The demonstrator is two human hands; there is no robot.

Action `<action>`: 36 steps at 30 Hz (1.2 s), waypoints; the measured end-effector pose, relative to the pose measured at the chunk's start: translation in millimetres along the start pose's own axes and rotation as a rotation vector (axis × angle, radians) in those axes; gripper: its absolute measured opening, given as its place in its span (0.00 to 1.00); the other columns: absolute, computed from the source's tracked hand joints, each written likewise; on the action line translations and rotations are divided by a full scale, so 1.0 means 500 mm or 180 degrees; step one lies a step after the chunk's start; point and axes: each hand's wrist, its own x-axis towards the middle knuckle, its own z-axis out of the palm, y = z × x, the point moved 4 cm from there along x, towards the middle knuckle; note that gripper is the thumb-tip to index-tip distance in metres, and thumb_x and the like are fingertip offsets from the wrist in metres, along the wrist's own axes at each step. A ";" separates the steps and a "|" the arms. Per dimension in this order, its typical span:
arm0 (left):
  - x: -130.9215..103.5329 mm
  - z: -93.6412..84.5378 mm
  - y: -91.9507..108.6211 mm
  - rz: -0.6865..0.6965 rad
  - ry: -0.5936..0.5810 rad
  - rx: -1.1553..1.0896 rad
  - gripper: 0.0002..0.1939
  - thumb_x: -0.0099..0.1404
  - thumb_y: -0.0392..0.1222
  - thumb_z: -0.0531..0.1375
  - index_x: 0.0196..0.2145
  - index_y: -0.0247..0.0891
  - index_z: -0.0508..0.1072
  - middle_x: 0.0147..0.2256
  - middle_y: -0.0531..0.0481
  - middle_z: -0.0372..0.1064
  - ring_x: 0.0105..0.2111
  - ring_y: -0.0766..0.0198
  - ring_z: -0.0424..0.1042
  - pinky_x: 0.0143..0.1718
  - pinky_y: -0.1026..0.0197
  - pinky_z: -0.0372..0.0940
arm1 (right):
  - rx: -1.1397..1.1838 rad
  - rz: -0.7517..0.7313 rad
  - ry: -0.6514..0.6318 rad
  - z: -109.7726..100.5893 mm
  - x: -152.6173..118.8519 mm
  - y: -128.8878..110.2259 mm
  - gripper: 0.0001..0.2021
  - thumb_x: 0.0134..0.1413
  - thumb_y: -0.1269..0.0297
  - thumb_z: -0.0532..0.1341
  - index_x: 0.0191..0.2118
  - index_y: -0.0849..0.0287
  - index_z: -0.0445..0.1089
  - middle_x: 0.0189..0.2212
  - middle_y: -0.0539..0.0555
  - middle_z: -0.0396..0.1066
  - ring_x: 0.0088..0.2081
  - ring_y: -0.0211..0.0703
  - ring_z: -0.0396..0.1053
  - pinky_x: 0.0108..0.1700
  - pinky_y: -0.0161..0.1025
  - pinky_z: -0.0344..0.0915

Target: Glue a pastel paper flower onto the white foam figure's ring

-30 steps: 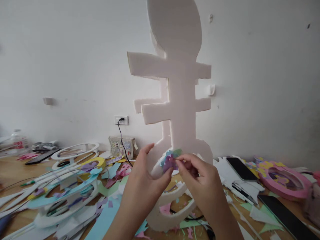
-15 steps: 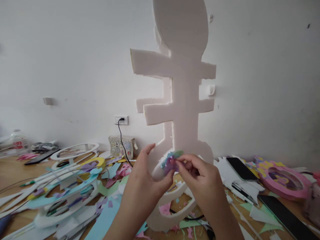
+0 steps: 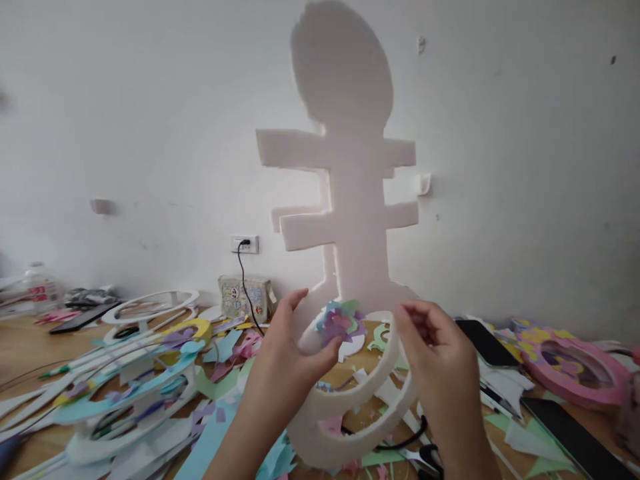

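Observation:
A white foam cutout (image 3: 357, 193) with a round head, crossbars and a ring-shaped base (image 3: 345, 457) stands tilted left before me. My left hand (image 3: 285, 360) is wrapped round its lower left part. Beside my left thumb lies a layered flower (image 3: 343, 321) in blue, green and purple with a pink middle, on the foam. My right hand (image 3: 437, 353) is at the ring's right edge, its thumb and bent fingers drawn together. Its fingertips overlap the ring in view; I cannot tell whether they grip it or hold something small.
Coloured scraps and white oval frames (image 3: 135, 407) cover the left of the table. Black-handled scissors (image 3: 427, 460) lie below my right hand. At right are phones (image 3: 575, 433) and a pink ring frame (image 3: 575, 380). A patterned pouch (image 3: 245, 297) and a plugged-in cable (image 3: 243, 280) are by the wall.
My right hand has moved right, away from the flower, which now shows more fully. The foam cutout's top has tilted left and sits lower in view. My left hand keeps its hold.

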 end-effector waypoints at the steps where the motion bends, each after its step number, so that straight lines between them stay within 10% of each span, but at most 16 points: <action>1: 0.005 -0.004 -0.004 -0.0044 -0.0007 -0.0066 0.31 0.54 0.50 0.64 0.54 0.44 0.61 0.52 0.44 0.66 0.53 0.45 0.67 0.50 0.45 0.64 | -0.0076 0.0062 0.0134 -0.009 0.008 0.009 0.12 0.52 0.52 0.60 0.30 0.56 0.71 0.24 0.50 0.70 0.25 0.40 0.64 0.28 0.36 0.63; 6: 0.035 -0.019 -0.033 0.0006 0.0053 -0.0409 0.30 0.55 0.50 0.63 0.53 0.43 0.60 0.51 0.44 0.67 0.51 0.49 0.70 0.53 0.47 0.63 | -0.0487 0.0205 0.0080 -0.022 0.051 0.068 0.26 0.46 0.45 0.60 0.47 0.58 0.71 0.43 0.59 0.71 0.45 0.54 0.67 0.49 0.52 0.63; 12: 0.075 -0.014 -0.078 0.0446 -0.0106 -0.0098 0.33 0.56 0.48 0.64 0.56 0.42 0.59 0.54 0.42 0.65 0.53 0.50 0.68 0.54 0.47 0.62 | -0.0390 0.0403 -0.0487 0.033 0.062 0.150 0.36 0.44 0.48 0.60 0.58 0.63 0.61 0.52 0.65 0.65 0.44 0.55 0.68 0.44 0.51 0.67; 23: 0.126 0.051 -0.160 0.0638 0.0187 0.1215 0.26 0.59 0.46 0.63 0.52 0.36 0.64 0.55 0.32 0.64 0.58 0.42 0.62 0.58 0.39 0.57 | -0.1311 0.0600 -0.0787 0.088 0.049 0.241 0.26 0.50 0.56 0.56 0.51 0.70 0.66 0.44 0.68 0.70 0.47 0.59 0.67 0.48 0.48 0.63; 36: 0.104 0.131 -0.196 0.0495 -0.0789 0.1523 0.11 0.62 0.35 0.57 0.42 0.38 0.73 0.48 0.42 0.73 0.47 0.54 0.74 0.51 0.55 0.66 | -0.1572 0.0745 -0.0544 0.107 0.037 0.313 0.22 0.46 0.65 0.55 0.47 0.70 0.69 0.37 0.68 0.70 0.41 0.60 0.69 0.44 0.50 0.66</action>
